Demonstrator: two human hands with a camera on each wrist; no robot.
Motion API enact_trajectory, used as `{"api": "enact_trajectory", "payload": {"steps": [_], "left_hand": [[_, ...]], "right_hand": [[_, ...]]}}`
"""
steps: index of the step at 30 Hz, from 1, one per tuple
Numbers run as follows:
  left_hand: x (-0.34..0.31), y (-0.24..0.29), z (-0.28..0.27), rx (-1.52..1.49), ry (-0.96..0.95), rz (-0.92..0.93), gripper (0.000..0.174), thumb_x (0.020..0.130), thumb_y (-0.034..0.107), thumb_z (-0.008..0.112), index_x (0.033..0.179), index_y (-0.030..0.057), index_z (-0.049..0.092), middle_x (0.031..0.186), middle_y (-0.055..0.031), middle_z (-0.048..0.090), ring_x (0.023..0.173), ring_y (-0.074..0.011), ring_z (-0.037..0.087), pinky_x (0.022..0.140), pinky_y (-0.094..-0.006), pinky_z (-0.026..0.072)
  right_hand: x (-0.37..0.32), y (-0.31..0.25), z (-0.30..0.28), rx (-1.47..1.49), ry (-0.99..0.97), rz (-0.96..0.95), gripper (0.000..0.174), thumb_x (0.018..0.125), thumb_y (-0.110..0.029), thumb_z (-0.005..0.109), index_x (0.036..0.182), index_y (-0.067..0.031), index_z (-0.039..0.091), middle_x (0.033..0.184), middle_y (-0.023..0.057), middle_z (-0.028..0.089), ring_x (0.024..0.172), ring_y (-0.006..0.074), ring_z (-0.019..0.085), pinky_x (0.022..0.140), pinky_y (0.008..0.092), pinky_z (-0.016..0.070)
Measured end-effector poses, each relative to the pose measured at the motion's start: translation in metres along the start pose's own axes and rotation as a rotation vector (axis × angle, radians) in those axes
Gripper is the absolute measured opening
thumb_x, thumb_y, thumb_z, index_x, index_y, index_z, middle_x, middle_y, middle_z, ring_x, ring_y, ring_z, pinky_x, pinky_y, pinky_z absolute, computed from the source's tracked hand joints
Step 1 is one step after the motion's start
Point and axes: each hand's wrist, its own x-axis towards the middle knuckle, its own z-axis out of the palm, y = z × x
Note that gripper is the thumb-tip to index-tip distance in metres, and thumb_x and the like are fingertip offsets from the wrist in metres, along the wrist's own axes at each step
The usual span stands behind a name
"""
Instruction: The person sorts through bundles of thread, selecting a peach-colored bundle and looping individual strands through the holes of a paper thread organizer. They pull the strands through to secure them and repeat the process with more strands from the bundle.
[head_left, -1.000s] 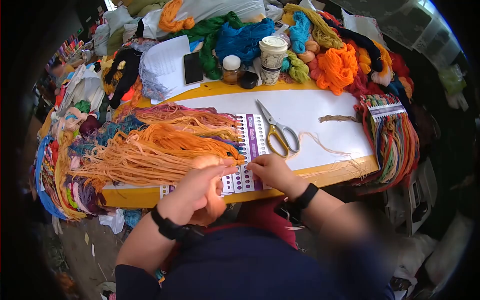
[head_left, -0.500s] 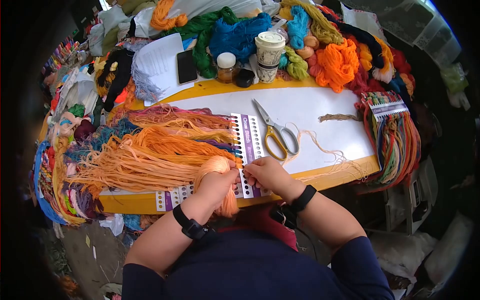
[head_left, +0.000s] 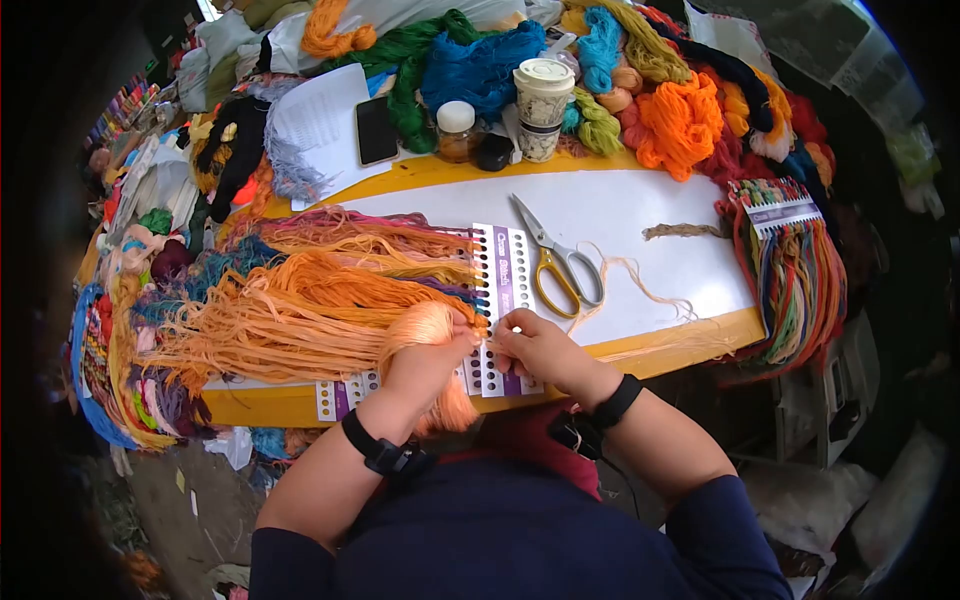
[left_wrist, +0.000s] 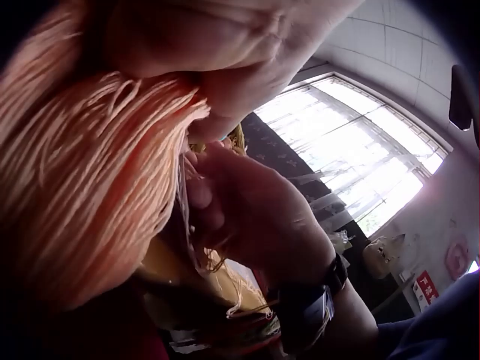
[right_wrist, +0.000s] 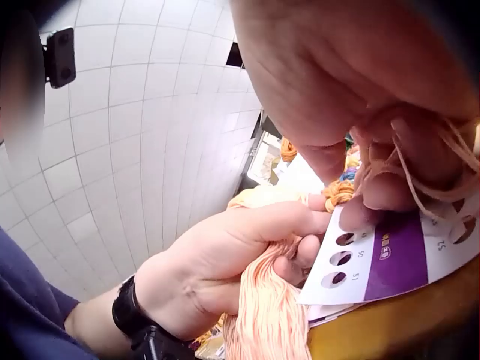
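Observation:
My left hand holds a peach thread skein, which hangs over the table's front edge. Its fingertips reach the left edge of a white and purple punched card. Opposite it, my right hand is over the card with fingers curled. The right wrist view shows thin peach strands pinched in those fingers beside the numbered holes. Orange and peach thread bundles hang from the card's left side and spread leftward. In the left wrist view the skein covers part of the fingers.
Scissors lie right of the card by loose peach threads. At the back stand a paper cup, a jar and a phone, before heaped yarn. Another threaded card hangs at the right.
The left hand has turned from extended fingers to a hold with the skein fuller above it, fingertips at the card's edge. The right hand stays over the card, shifting slightly.

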Motion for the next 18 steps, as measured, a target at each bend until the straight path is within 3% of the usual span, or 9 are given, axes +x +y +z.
{"api": "enact_trajectory", "payload": {"steps": [2,6,15,18], "left_hand": [[0.0,0.007,0.001,-0.488,-0.078,-0.048,0.026,0.083,0.003,0.062,0.107,0.0019,0.052,0.089,-0.0062,0.06,0.081,-0.0143,0.059,0.068,-0.0249,0.0452],[-0.008,0.027,0.009,-0.533,-0.022,-0.155,0.026,0.085,0.002,0.06,0.109,0.0026,0.051,0.093,-0.0077,0.061,0.082,-0.0147,0.059,0.067,-0.0243,0.0444],[0.007,-0.011,0.009,-0.118,-0.212,-0.083,0.042,0.088,0.003,0.056,0.128,0.0002,0.041,0.097,-0.0051,0.061,0.082,-0.0122,0.057,0.071,-0.0249,0.0465],[0.005,-0.013,0.006,0.129,-0.272,0.08,0.044,0.088,0.004,0.056,0.13,0.0009,0.04,0.096,-0.005,0.06,0.083,-0.0105,0.056,0.07,-0.0241,0.0462]], "right_hand": [[0.0,0.0,0.003,-0.004,0.013,0.006,0.017,0.092,-0.021,0.047,0.098,-0.0049,0.052,0.075,0.0049,0.064,0.063,0.0115,0.057,0.056,0.025,0.0457],[-0.002,-0.004,0.002,0.125,-0.027,0.019,0.012,0.094,-0.016,0.045,0.099,-0.0082,0.053,0.081,0.0049,0.066,0.065,0.0087,0.055,0.055,0.0225,0.0418],[0.006,-0.004,-0.012,0.458,-0.109,0.138,0.01,0.095,-0.012,0.045,0.096,-0.0061,0.053,0.081,0.0057,0.066,0.065,0.0085,0.056,0.054,0.0199,0.0404],[0.006,-0.005,-0.009,0.462,-0.123,0.15,0.009,0.094,-0.012,0.046,0.096,-0.0059,0.053,0.082,0.0065,0.066,0.063,0.0087,0.056,0.053,0.0201,0.041]]}}
